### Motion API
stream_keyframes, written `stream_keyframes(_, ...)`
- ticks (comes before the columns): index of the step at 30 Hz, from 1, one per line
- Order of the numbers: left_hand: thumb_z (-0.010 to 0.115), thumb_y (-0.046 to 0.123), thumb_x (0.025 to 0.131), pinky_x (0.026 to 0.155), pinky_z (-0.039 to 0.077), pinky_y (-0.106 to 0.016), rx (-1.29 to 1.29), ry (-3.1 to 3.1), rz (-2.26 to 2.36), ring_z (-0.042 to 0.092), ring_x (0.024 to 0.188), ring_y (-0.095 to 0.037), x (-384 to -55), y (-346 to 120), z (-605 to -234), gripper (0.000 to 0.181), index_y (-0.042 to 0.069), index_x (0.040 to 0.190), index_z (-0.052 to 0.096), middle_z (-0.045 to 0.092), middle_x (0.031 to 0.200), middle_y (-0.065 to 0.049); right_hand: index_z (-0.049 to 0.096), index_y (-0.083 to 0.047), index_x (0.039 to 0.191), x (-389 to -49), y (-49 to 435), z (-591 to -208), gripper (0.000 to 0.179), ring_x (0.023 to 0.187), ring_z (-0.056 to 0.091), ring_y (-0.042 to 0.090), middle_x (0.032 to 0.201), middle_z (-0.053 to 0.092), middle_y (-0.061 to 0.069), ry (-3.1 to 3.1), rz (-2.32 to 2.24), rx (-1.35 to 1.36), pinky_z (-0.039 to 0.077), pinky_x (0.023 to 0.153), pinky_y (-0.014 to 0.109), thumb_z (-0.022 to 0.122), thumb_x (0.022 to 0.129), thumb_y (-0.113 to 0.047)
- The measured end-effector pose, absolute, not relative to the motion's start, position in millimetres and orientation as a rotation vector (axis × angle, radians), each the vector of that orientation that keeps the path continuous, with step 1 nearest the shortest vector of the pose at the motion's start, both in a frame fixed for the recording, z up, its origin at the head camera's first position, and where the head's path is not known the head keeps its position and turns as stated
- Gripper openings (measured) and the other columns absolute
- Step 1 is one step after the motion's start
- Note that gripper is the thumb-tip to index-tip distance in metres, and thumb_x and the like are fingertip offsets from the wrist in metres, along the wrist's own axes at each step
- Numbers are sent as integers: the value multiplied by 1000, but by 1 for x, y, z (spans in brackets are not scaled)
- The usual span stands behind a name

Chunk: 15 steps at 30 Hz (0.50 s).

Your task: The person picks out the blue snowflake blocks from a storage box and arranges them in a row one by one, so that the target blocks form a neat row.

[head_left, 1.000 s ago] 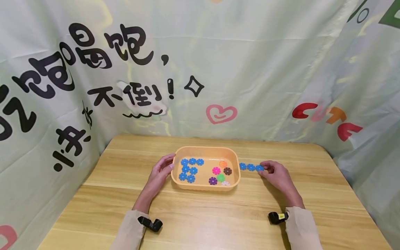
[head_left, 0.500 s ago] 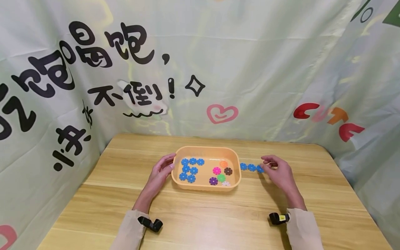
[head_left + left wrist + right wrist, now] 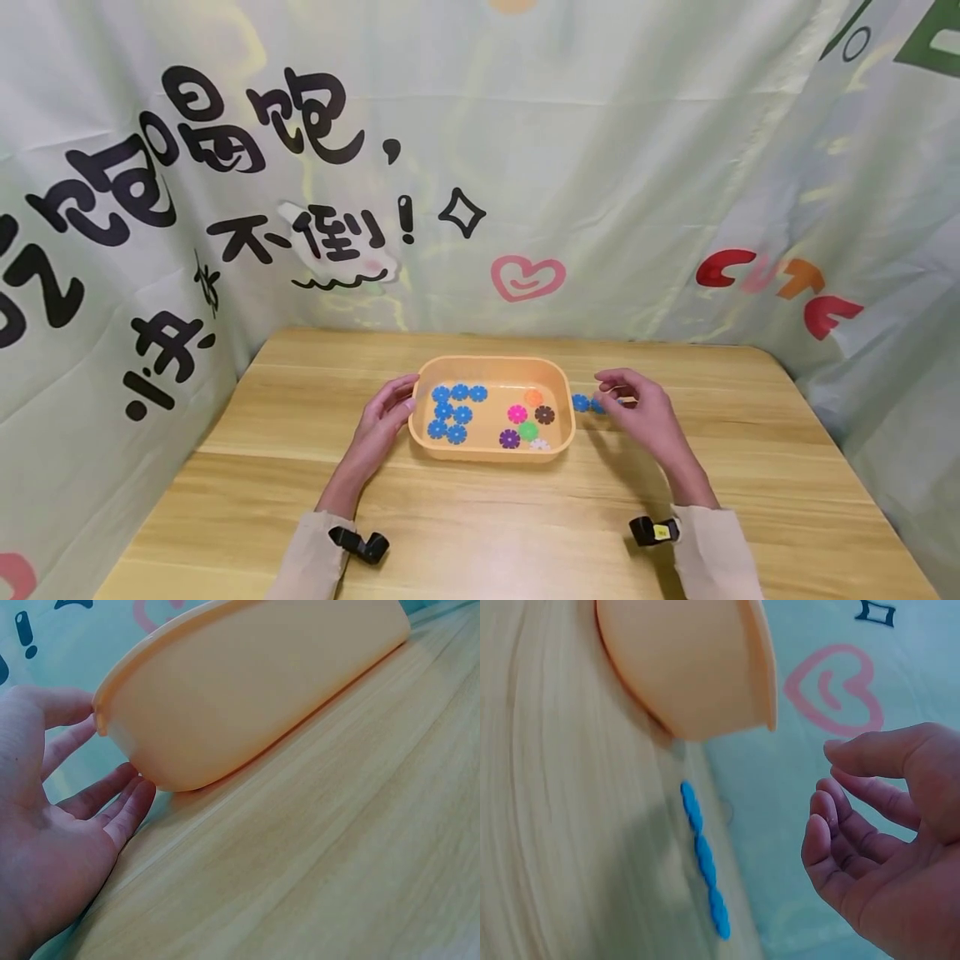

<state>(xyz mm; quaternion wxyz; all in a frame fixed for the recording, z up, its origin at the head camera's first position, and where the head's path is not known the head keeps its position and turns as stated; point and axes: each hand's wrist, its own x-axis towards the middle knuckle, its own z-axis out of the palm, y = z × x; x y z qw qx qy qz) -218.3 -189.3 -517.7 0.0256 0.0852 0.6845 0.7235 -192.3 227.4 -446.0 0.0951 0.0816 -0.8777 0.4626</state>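
Note:
At its left end, a light-orange plastic basket [image 3: 492,456] is touched by my left hand [image 3: 381,417]. In the left wrist view, the fingertips and thumb rest against its rim and outer wall, outside the basket. My right hand [image 3: 643,417] hovers above a row of three blue snowflake discs [image 3: 703,859] lying on the table. Its thumb and index tips are close together with nothing between them, and the other fingers are loosely bent. In the head view this hand covers part of the row, whose left end [image 3: 581,403] shows beside the basket's right end.
Inside the basket, several blue snowflake discs [image 3: 444,412] lie at the left. Pink [image 3: 517,413], brown [image 3: 544,415], orange [image 3: 533,397], green [image 3: 528,431], purple [image 3: 509,439] and white discs [image 3: 539,445] lie at the right. A printed curtain [image 3: 600,167] hangs behind the wooden table [image 3: 480,525].
My right hand has let go of the right end of the blue row, risen and moved left over it. The left hand and basket stay in place; the head view has shifted slightly.

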Motion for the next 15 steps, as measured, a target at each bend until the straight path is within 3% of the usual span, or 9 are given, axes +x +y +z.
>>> stream_keyframes(15, 62, 23, 104, 100, 52, -28, 263, 2103, 2244, 46, 138, -31, -219, -190, -520, 44, 14, 146, 54, 49, 149, -13, 69, -4, 120, -187, 168, -440, 26, 91, 65, 22, 101, 70, 7, -2525, 1444, 459, 59, 79, 37, 73, 94, -3)
